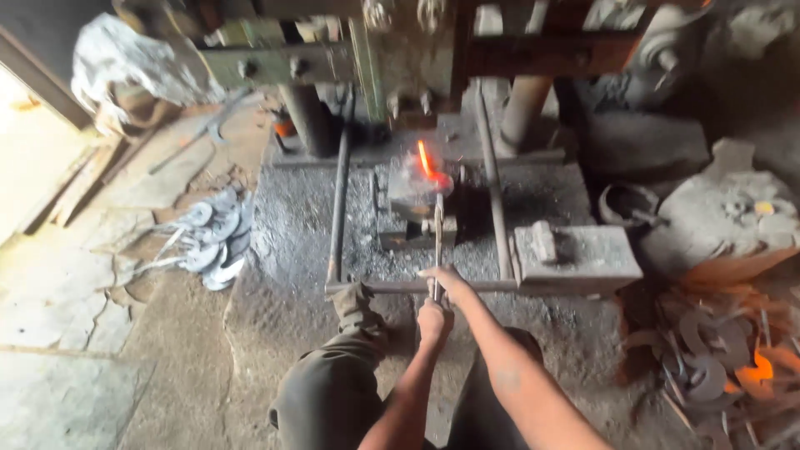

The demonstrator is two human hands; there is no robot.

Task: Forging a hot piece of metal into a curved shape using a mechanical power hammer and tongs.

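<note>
Both my hands grip the handles of long metal tongs (437,237). My left hand (434,319) holds the near end; my right hand (448,282) is just beyond it on the handles. The tongs reach forward to a glowing orange-red hot metal piece (428,166) lying on the anvil block (412,202) under a power hammer machine (400,58). The tongs' jaws are hidden in the glow.
A pile of grey curved blades (212,237) lies on the floor at left. Rusty curved pieces with one glowing (760,367) lie at right. A steel block (575,254) sits right of the anvil. My knee (333,392) is below. Two upright rods flank the anvil.
</note>
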